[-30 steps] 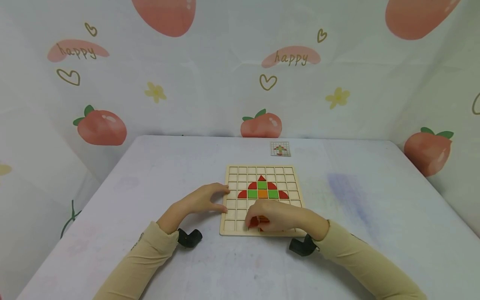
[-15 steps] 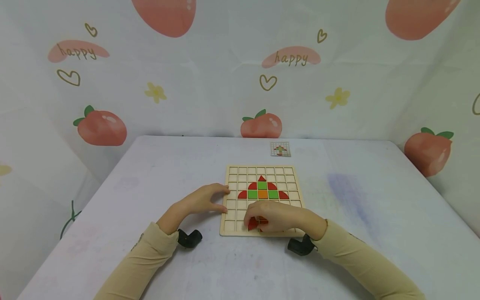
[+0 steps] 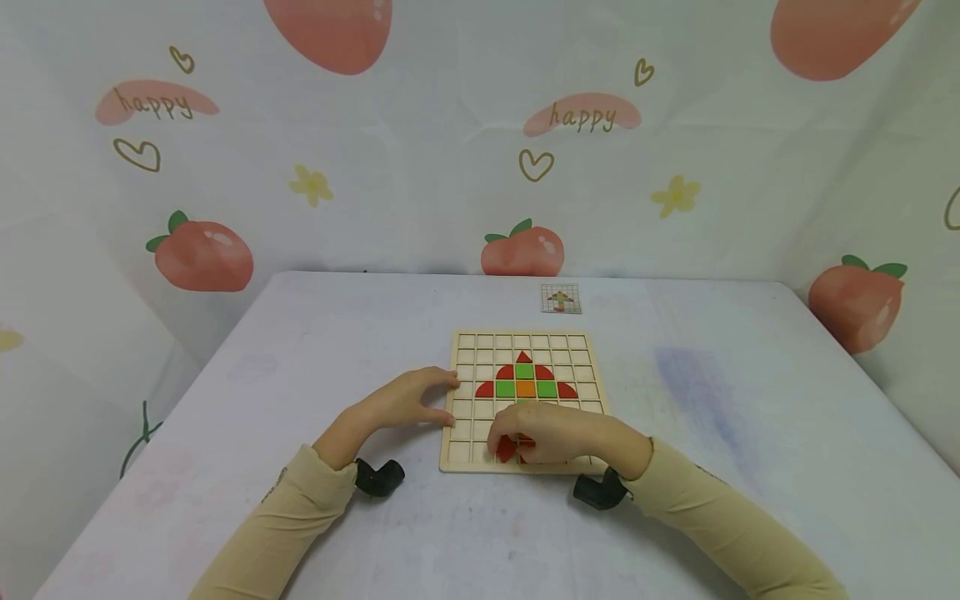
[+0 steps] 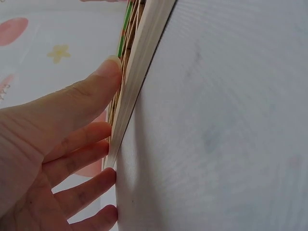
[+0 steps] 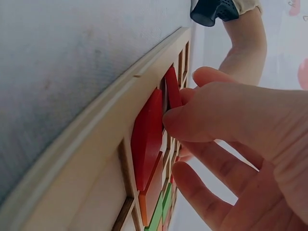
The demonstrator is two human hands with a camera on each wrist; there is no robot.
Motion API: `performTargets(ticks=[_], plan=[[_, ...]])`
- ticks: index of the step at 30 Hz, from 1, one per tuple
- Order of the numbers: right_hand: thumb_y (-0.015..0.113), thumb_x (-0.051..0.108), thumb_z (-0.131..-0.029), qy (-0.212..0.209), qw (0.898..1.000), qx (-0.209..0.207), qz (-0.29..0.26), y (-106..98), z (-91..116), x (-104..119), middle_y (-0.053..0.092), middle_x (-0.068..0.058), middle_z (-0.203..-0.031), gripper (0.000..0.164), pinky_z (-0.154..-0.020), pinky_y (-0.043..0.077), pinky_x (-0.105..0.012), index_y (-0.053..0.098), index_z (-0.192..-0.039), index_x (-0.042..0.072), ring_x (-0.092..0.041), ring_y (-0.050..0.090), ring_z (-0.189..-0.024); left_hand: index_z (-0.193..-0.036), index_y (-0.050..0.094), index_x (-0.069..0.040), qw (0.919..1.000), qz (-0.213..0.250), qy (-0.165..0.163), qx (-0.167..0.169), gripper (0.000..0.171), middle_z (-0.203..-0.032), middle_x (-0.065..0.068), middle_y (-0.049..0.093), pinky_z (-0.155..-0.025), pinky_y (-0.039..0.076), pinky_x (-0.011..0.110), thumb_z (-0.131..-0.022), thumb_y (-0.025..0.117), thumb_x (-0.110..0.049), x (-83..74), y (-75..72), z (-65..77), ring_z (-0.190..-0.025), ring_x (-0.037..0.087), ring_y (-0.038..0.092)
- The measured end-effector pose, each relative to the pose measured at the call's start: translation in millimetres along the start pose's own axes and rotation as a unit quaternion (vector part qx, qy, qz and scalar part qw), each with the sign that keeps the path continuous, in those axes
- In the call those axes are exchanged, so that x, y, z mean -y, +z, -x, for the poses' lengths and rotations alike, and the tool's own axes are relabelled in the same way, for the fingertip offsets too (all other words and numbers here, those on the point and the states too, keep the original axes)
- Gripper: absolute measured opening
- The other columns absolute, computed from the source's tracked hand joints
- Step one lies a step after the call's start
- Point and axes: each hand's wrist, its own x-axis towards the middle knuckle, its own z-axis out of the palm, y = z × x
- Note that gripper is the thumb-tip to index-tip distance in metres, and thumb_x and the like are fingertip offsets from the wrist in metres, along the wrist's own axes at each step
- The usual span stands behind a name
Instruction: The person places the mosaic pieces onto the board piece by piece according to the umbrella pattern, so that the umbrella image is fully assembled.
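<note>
A square wooden grid board [image 3: 465, 460] lies on the table, with red, green and orange tiles set in an arrow-like pattern. My left hand [image 3: 397, 398] is at its left edge; in the left wrist view the thumb [image 4: 108, 72] and extended fingers touch the board's side. Over the lower middle, my right hand [image 3: 555, 429] pinches a red tile [image 5: 172, 86], which leans in a cell near the front rim. Beside it another red tile [image 5: 148, 139] sits in its cell, then an orange tile [image 5: 151, 187]. The right hand covers part of the pattern in the head view.
Behind the board lies a small card [image 3: 561, 298] printed with a similar grid pattern. White cloth covers the table [image 3: 337, 325], and a fruit-patterned curtain [image 3: 420, 150] hangs at the back. Black wrist devices [image 3: 379, 477] are worn on both wrists.
My right hand has shifted slightly left and toward me, and the red tile at its fingertips has changed its tilt. The left hand and the board stay in place.
</note>
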Motion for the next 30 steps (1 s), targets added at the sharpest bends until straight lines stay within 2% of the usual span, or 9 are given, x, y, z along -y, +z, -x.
performTargets(ticks=[16,24,30], plan=[[0.055,-0.012,-0.08,0.007,1.0,0.017,-0.012,-1.9,-0.7,3.9,0.063,0.004,-0.091,0.035,-0.076,0.047,-0.012,0.065,-0.103,0.013,-0.012,0.056,-0.083,-0.126,0.056,-0.004,1.0,0.004,-0.002,0.001,0.056,-0.141,0.015,0.047,-0.112,0.033,0.048,-0.08,0.073,-0.03,-0.3,-0.3,0.8,-0.134,0.033,0.04],[0.055,-0.011,-0.081,0.016,1.0,0.024,0.002,-2.9,-0.2,6.1,0.065,0.008,-0.1,0.037,-0.084,0.048,-0.013,0.066,-0.105,0.016,-0.007,0.053,-0.087,-0.126,0.056,-0.004,1.0,0.003,-0.005,0.001,0.056,-0.141,0.015,0.048,-0.112,0.034,0.047,-0.08,0.073,-0.03,-1.1,-0.8,0.4,-0.134,0.032,0.04],[0.058,-0.007,-0.083,0.03,0.999,0.022,-0.008,-3.8,0.7,7.0,0.065,0.008,-0.101,0.033,-0.084,0.048,-0.014,0.066,-0.105,0.016,-0.006,0.053,-0.088,-0.126,0.056,-0.003,1.0,-0.002,-0.002,0.001,0.056,-0.14,0.015,0.048,-0.112,0.034,0.047,-0.08,0.073,-0.029,-2.3,-0.9,0.5,-0.133,0.033,0.041]])
